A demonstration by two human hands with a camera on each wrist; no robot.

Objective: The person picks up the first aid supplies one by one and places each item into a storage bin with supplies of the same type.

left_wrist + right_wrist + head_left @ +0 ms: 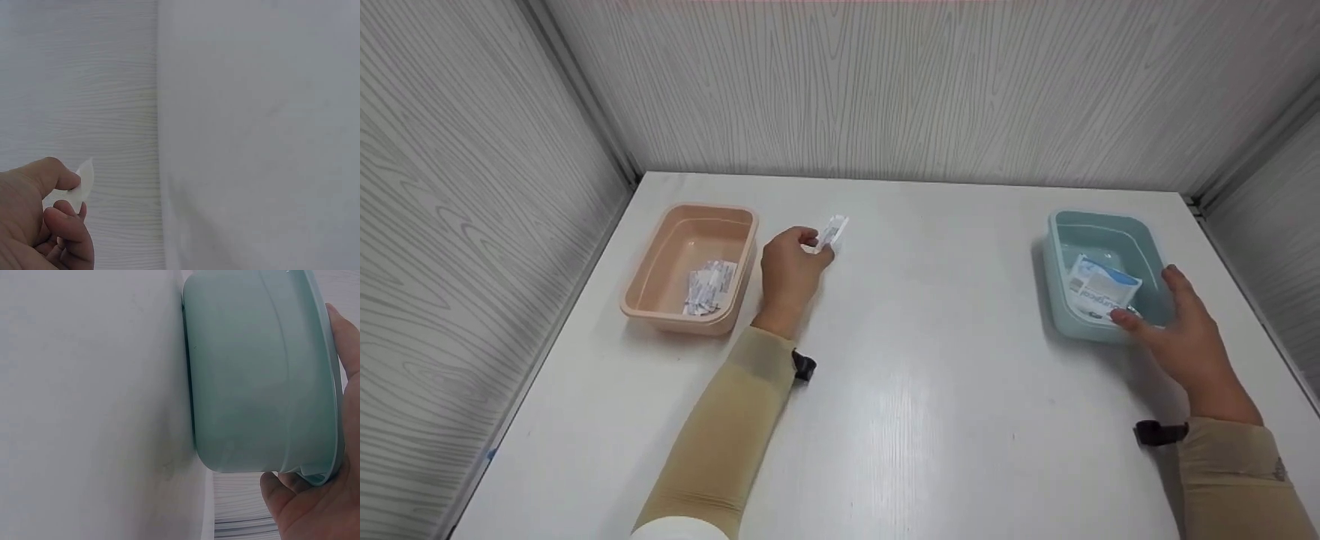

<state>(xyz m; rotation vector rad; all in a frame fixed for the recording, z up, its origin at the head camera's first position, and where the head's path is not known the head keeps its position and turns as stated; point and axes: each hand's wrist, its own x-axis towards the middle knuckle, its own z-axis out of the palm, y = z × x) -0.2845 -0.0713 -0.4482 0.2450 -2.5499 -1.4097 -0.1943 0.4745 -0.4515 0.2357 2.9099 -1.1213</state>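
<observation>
In the head view, my left hand (pixel 795 270) pinches a small white printed packet (pixel 832 231) between thumb and fingers, above the table to the right of the peach basin. The left wrist view shows this packet (pixel 83 183) edge-on, slightly bent. Similar small white packets (pixel 710 287) lie heaped in the near part of the peach basin (pixel 660 259). Over on the right, my right hand (pixel 1189 341) grips the near right corner of a teal basin (pixel 1065 319), thumb over the rim. White-and-blue packets (pixel 1102 289) with lettering lie inside it.
Both basins stand on a white table (pixel 915 360), far apart at its left and right sides. Grey wood-grain panels (pixel 870 90) enclose the table at the back and both sides. A black strap (pixel 804 366) is on each wrist.
</observation>
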